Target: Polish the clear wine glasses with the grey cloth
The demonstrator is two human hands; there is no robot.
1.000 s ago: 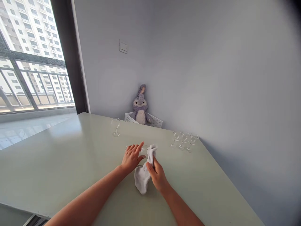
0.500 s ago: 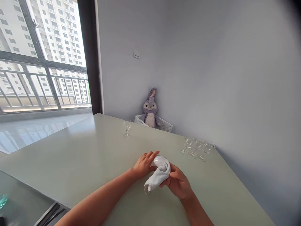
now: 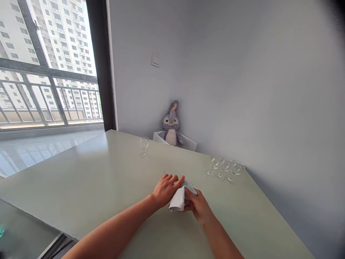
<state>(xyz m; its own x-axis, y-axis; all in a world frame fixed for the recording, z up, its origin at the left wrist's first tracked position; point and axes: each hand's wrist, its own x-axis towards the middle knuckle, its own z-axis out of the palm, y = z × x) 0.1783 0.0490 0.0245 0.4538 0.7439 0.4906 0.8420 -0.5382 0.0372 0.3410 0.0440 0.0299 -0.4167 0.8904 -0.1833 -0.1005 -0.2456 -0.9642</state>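
Left grip (image 3: pixel 167 190): curled narrowly over a wine glass (image 3: pixel 162 175), mostly hidden
Right grip (image 3: pixel 196 205): narrow, pressing a white cloth (image 3: pixel 178 198) against it
Glass axis: cannot tell

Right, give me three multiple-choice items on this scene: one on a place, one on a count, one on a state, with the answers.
1. Where is the plush rabbit?
A) On a shelf
B) In the white basket
C) On the window railing

2. How many wine glasses stand clustered on the table?
A) Three
B) Two
C) Five

3. What state is the white cloth in?
A) Lying alone
B) Hanging from the railing
C) Held between the left hand and right hand

1 B: the rabbit sits inside the basket.
2 A: three stand together, a fourth apart.
3 C: it is gripped between them.
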